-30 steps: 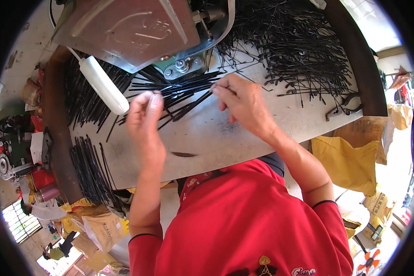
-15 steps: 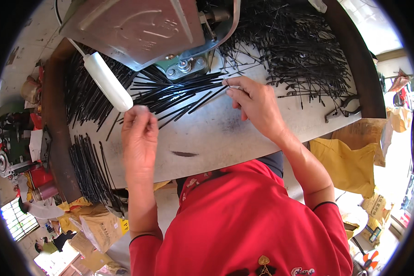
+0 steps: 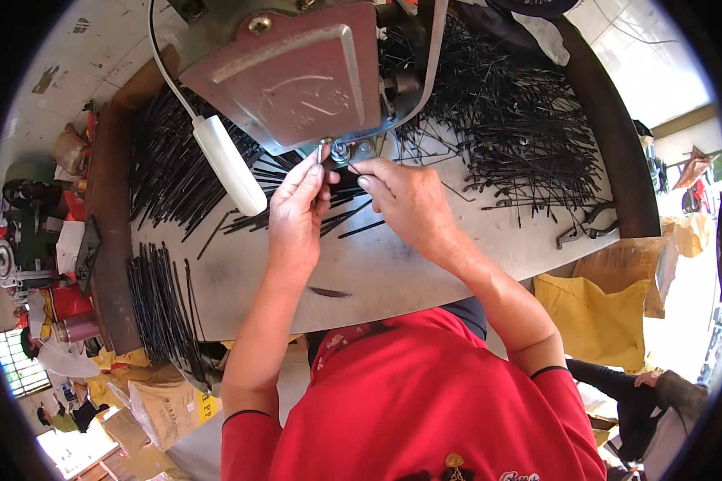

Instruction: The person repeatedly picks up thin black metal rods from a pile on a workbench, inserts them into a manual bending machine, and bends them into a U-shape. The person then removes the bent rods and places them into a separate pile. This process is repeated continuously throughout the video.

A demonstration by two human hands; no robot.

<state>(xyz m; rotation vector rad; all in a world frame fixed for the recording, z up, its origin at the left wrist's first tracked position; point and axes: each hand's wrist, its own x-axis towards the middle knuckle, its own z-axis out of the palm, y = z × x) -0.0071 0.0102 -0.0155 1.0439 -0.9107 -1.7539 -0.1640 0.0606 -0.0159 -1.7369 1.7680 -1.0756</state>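
Note:
A machine head with a reddish metal cover [image 3: 297, 88] hangs over the table, and both hands are up at its underside. My left hand [image 3: 297, 204] is closed in a pinch on a slim rod [image 3: 320, 153], whose tip stands up beside the machine's round metal fittings [image 3: 341, 152]. Just to the right, my right hand [image 3: 413, 200] is closed too, its thumb and forefinger pinched at the fittings; what lies between them is too small to make out. Below and behind my hands lie loose black rods [image 3: 253, 220].
A white tube-shaped lamp [image 3: 229, 164] hangs left of the machine. Black rods pile up at left [image 3: 168, 160], front left [image 3: 159, 293] and right, where thin bent ones tangle [image 3: 529, 128]. Pliers [image 3: 587, 224] lie at the right edge. Raised dark borders [image 3: 108, 240] flank the metal table [image 3: 393, 272].
Both hands have moved together to the machine's underside: the left up and rightward, the right leftward. A slim rod now shows in my left hand. A person's arm appears at lower right.

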